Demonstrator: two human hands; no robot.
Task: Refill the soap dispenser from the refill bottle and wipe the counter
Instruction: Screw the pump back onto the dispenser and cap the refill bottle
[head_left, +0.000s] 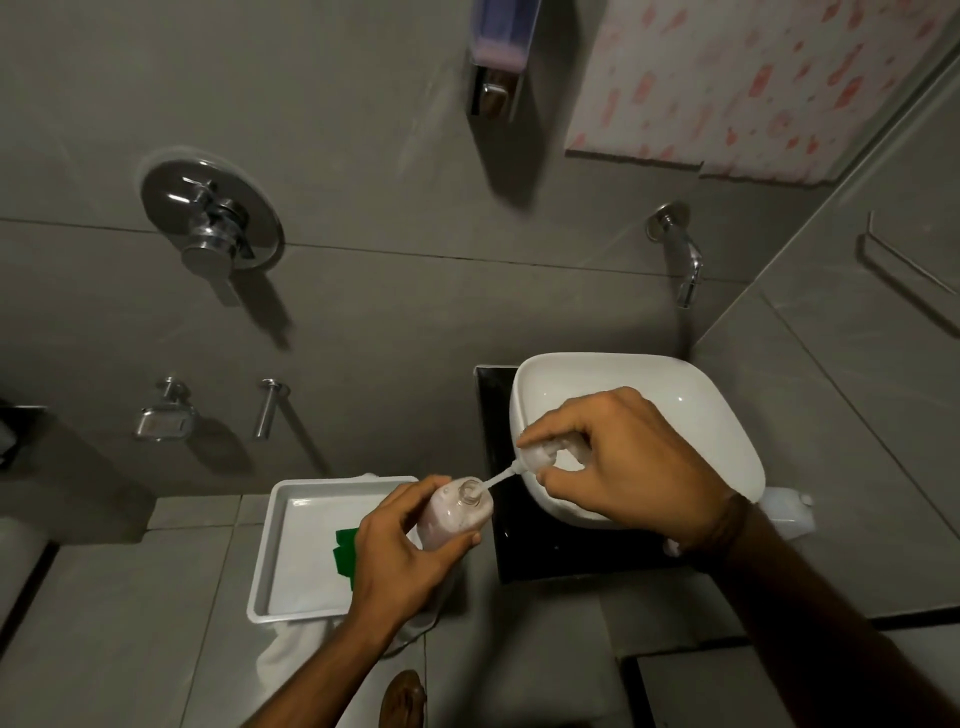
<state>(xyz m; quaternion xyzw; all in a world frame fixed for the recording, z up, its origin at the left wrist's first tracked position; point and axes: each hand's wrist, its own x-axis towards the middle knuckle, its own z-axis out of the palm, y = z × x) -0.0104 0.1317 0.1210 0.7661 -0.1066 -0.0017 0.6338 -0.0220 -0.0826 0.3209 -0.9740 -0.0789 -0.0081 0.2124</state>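
Observation:
My left hand (402, 551) grips a clear soap bottle (457, 512) with pinkish liquid, its neck open at the top. My right hand (623, 462) holds the white pump head (540, 457), whose thin dip tube (498, 477) slants down to the bottle's mouth. Both are held above the edge of the black counter (524, 556) and the white basin (675, 384). A white plastic bottle (787, 512) stands on the counter behind my right wrist, partly hidden.
A white tray (291, 525) with a green piece (345, 553) stands at the left on a white cloth (285, 654). A wall spout (683, 260), a mixer handle (210, 218) and a wall dispenser (501, 52) are above. A foot shows below.

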